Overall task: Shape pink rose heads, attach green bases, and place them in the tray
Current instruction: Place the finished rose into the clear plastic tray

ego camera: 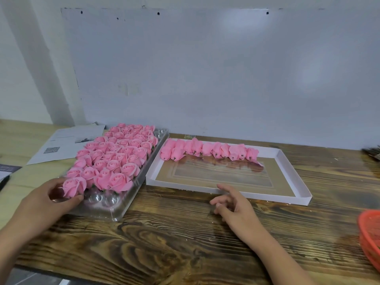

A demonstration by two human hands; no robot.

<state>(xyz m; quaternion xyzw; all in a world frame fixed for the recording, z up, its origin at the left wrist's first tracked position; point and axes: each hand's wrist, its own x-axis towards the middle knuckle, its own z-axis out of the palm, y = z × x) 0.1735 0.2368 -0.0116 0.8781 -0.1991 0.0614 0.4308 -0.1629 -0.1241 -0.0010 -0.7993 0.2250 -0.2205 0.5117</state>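
Observation:
A clear plastic tray (115,212) at the left holds several shaped pink roses (115,157) in rows. My left hand (47,204) grips one pink rose head (73,187) at the tray's near left corner, over an empty cup. Right of it lies a shallow white box (296,177) with a row of several unshaped pink rose heads (209,150) along its far side, small green bases showing under them. My right hand (234,204) hovers above the wooden table just in front of the box, fingers loosely spread and holding nothing.
Papers (63,145) lie behind the tray at the left. An orange mesh basket (370,235) sits at the right edge. A white wall panel (205,68) stands behind the table. The dark wooden tabletop (174,243) stretches toward me.

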